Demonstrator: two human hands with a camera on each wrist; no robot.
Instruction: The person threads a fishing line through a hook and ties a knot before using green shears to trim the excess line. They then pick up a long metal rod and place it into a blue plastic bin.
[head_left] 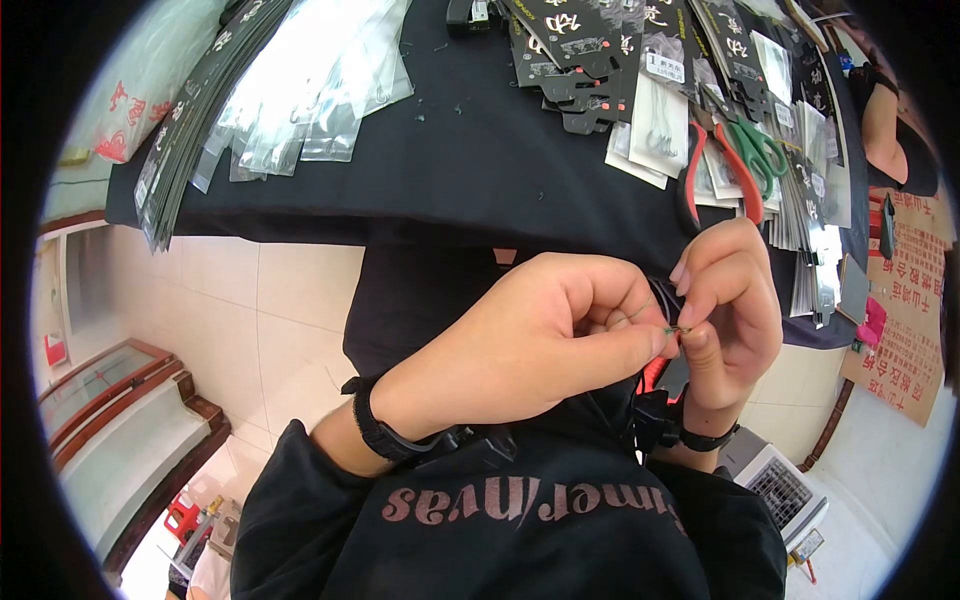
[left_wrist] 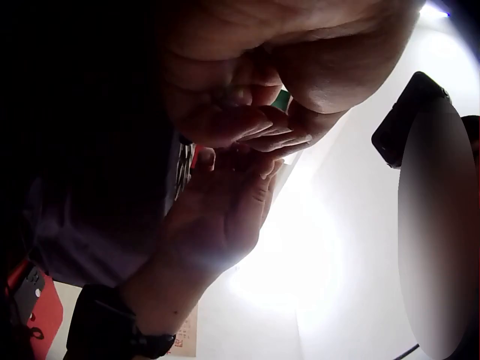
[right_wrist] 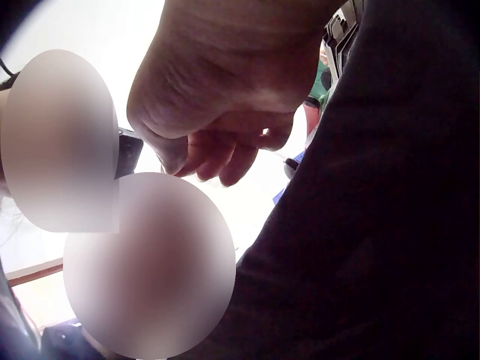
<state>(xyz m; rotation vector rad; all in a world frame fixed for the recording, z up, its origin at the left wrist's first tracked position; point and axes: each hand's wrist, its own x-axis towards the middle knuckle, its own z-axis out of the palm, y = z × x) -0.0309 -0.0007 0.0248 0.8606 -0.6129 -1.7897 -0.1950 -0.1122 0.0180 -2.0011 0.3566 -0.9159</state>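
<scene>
Tiny greenish piece (head_left: 672,330), too small for us to identify, sits pinched in the fingers of our left hand (head_left: 550,335) and right hand (head_left: 735,300), near the tabletop (head_left: 470,150) edge; farther out lie red-handled pliers (head_left: 744,178), green-handled scissors (head_left: 767,160) and clear packets (head_left: 325,75).

dark tablecloth (head_left: 480,180), clear packets (head_left: 335,95), black cards (head_left: 592,92)

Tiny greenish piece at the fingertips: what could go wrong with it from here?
The tiny greenish piece could slip: the left hand and right hand pinch it by the fingertips alone, in front of the black cloth-covered table, so it might fall and be hard to find. The right hand could also knock the red-handled metal tool, whose handles lie close by at the edge.
</scene>
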